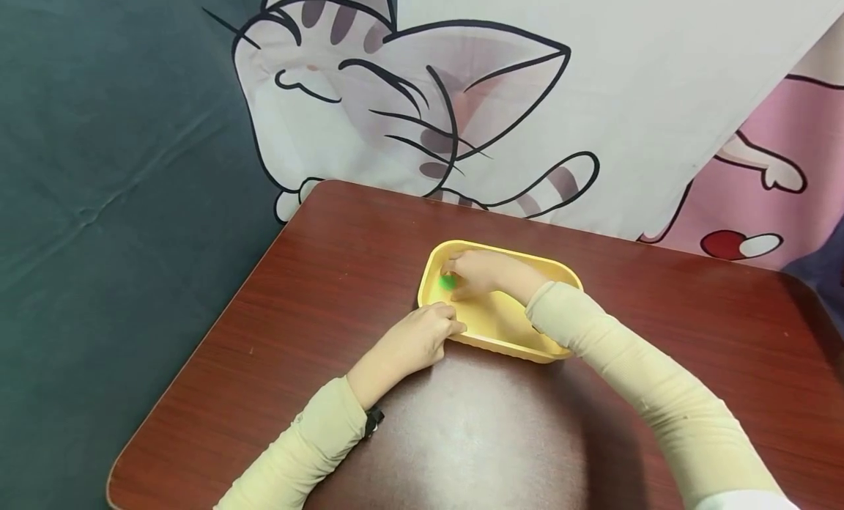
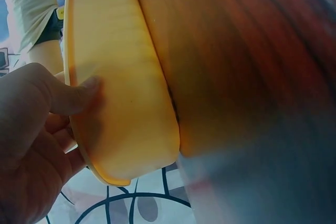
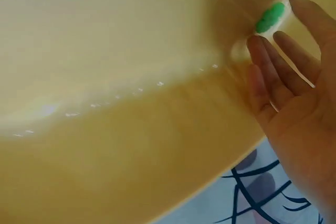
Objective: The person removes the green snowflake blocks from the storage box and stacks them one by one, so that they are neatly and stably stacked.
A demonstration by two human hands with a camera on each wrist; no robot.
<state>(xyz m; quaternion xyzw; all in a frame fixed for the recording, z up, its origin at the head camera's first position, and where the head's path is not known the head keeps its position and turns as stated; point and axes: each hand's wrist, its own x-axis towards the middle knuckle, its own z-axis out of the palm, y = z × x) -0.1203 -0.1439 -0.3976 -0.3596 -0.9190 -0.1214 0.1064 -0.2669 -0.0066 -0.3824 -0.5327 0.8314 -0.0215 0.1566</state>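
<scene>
A yellow plastic bin (image 1: 511, 347) with rounded corners stands on the table. My left hand (image 1: 422, 336) grips its near left rim; in the left wrist view the thumb (image 2: 86, 92) presses the outer wall, while the other fingers curl behind the rim. Inside the bin, my right hand (image 1: 483, 270) reaches down to the left end. There a small bumpy green piece (image 3: 270, 18) lies in the corner of the bin. In the right wrist view the thumb and loosely bent fingers spread around this piece, with a gap between them.
The bin stands on a reddish-brown wooden table (image 1: 277, 312) with rounded corners. Behind it hangs a white cloth with a cartoon cat (image 1: 369, 92), and a dark green cloth (image 1: 119, 202) hangs on the left. A black band (image 1: 374, 420) shows at the left wrist.
</scene>
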